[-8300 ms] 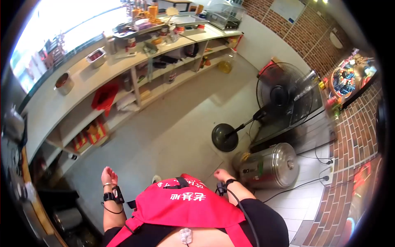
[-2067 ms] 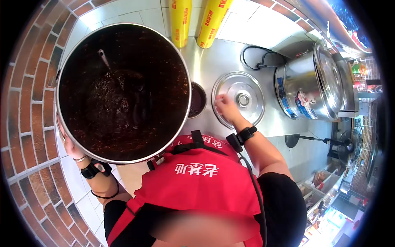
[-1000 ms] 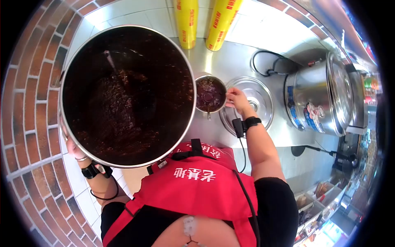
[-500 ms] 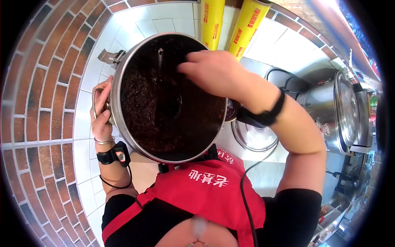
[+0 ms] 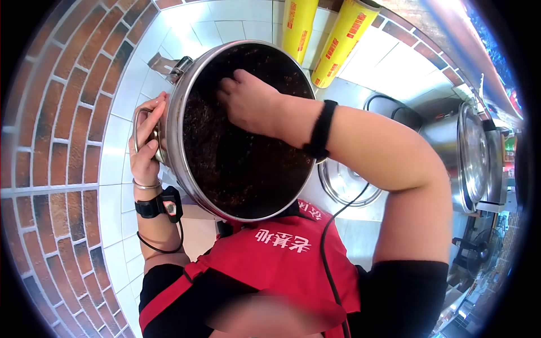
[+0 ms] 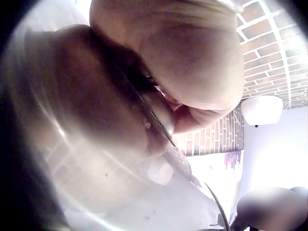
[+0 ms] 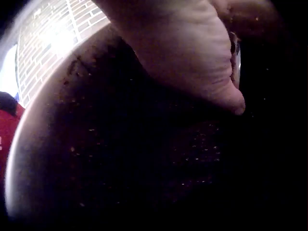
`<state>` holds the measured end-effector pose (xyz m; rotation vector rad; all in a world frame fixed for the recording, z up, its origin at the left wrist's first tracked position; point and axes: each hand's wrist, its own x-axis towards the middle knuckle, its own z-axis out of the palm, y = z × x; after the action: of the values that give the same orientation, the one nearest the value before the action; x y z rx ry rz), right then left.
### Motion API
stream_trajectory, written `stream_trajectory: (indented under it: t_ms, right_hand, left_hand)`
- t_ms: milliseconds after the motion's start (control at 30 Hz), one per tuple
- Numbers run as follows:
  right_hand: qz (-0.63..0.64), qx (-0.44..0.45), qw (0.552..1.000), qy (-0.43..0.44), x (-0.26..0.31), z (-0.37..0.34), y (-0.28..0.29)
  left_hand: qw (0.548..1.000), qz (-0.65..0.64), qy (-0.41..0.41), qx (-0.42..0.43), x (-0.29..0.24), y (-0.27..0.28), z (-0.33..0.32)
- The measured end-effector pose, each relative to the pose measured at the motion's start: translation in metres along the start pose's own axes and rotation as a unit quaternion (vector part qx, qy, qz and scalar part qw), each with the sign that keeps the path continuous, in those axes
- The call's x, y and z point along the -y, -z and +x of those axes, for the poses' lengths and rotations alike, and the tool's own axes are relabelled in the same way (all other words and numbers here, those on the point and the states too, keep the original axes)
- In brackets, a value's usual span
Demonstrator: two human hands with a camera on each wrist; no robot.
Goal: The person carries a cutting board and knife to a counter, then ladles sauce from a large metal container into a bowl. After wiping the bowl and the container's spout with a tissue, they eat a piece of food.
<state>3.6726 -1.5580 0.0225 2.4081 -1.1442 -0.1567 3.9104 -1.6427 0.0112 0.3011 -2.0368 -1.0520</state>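
Observation:
A large round steel pot (image 5: 181,147), its inside coated dark and holding a thick dark sauce (image 5: 198,127), fills the middle of the head view. My left hand (image 5: 147,132) grips the loop handle (image 5: 136,130) on its left side, fingers wrapped through it. Inside the mouth of the pot is my right hand (image 5: 248,104), fingers curled around a slim metal utensil handle. In the right wrist view a glint of this metal handle (image 7: 237,65) shows between the fingers of the right hand (image 7: 192,57). The utensil's lower end is hidden.
Behind the pot stand two yellow printed rolls (image 5: 345,42). A round steel lid (image 5: 352,188) lies on the steel counter, partly covered by my right forearm. Another lidded steel pot (image 5: 451,149) stands farther right. A brick wall (image 5: 62,141) rises on the left.
My right hand has left the small pan beside the large pot, reached into the large pot and closed on the utensil handle. My left hand now holds the side handle, and the large pot appears turned.

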Motion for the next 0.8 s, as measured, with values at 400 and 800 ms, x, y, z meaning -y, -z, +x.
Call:
stream_trajectory:
  t_ms: [400,800]
  right_hand:
    - [0.537,-0.052,0.828,-0.152,0.037,-0.04,-0.01]
    - [0.394,-0.106,0.911,-0.064,0.037,-0.046,-0.012]
  left_hand:
    - [0.999,0.035,0.024,-0.004,0.002,-0.008,0.0]
    - [1.0,-0.009,0.007,-0.005,0.003,-0.009,-0.003]
